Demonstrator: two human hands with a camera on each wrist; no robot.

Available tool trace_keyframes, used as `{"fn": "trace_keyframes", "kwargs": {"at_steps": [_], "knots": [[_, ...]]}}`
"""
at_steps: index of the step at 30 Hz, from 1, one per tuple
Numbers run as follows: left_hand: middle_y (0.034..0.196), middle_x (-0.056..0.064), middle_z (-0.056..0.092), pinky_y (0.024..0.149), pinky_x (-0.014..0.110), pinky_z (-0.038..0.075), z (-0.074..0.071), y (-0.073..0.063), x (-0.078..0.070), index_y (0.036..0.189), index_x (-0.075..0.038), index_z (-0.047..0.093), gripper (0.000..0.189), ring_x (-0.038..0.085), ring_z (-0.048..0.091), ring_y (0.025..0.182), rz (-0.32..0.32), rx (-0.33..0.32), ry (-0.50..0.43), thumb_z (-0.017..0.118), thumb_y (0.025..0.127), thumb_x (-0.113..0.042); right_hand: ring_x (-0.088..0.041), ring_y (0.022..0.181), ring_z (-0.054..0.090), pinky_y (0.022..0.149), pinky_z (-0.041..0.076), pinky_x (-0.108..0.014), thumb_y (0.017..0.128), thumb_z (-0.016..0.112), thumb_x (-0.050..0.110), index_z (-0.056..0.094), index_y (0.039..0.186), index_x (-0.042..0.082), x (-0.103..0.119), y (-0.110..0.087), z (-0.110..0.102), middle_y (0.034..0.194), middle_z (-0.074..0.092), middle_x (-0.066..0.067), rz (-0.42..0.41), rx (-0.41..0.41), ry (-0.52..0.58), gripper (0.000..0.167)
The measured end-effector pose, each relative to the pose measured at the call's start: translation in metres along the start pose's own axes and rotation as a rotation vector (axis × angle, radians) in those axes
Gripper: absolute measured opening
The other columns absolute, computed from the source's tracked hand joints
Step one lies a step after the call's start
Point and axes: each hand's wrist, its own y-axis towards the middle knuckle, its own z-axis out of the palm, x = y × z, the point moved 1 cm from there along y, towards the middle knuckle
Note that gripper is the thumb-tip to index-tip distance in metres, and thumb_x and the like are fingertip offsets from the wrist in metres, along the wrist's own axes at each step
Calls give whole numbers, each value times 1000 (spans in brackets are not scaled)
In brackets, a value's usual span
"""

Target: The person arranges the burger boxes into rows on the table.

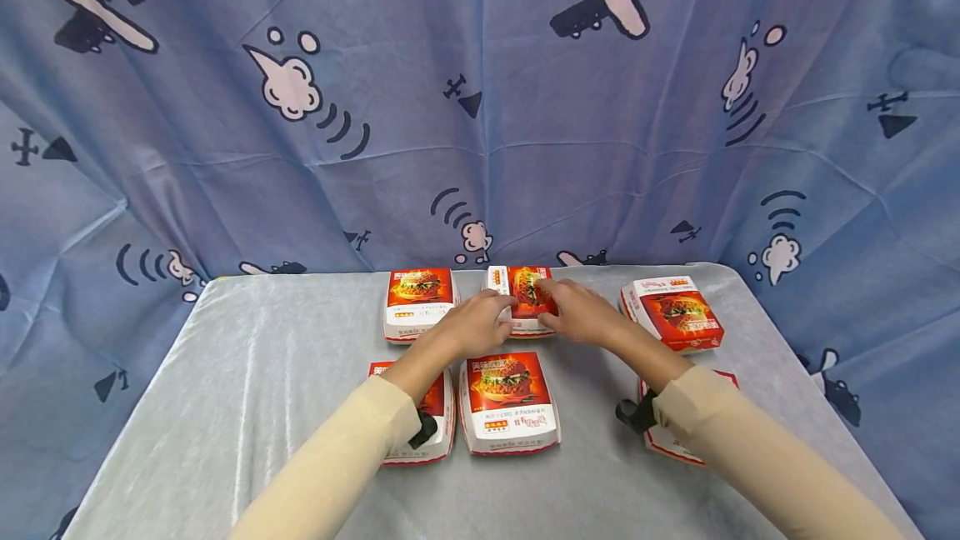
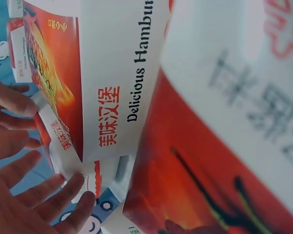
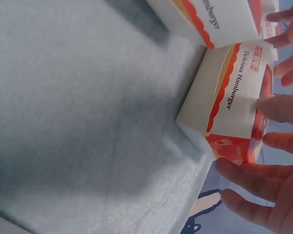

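Observation:
A red-and-white hamburger box (image 1: 525, 283) with a burger picture lies at the middle of the back row, between both hands. My left hand (image 1: 475, 325) is at its left side, fingers spread and loosely bent. My right hand (image 1: 583, 313) is at its right side, thumb toward the front and fingers over the lid's edge. In the right wrist view the right hand's fingers (image 3: 244, 178) lie along the box's end, uncurled. Another hamburger box (image 1: 510, 398) sits in front of this one, below my wrists.
To the left are a back hamburger box (image 1: 420, 307) and a front hamburger box (image 1: 438, 415), partly behind my left sleeve. On the right stand a turned hamburger box (image 1: 675, 315) and one hamburger box (image 1: 667, 442) mostly under my right forearm. A patterned blue curtain (image 1: 420, 107) hangs behind the grey-covered table (image 1: 225, 407).

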Motion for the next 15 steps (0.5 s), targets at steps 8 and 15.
{"fn": "trace_keyframes", "kwargs": {"at_steps": [8, 15], "knots": [[154, 16, 39, 110, 47, 39, 0, 3, 2, 147, -10, 49, 49, 31, 43, 138, -8, -36, -15, 55, 99, -19, -39, 121, 57, 97, 46, -58, 93, 65, 6, 49, 143, -1, -9, 4, 1, 135, 58, -24, -93, -7, -36, 53], [153, 13, 42, 114, 43, 33, 0, 4, 4, 148, -7, 48, 51, 30, 40, 141, 16, -26, -4, 54, 98, -16, -39, 114, 61, 92, 49, -57, 91, 63, -1, 53, 140, 2, -10, 5, 0, 127, 62, -23, -137, -44, -53, 50]]}}
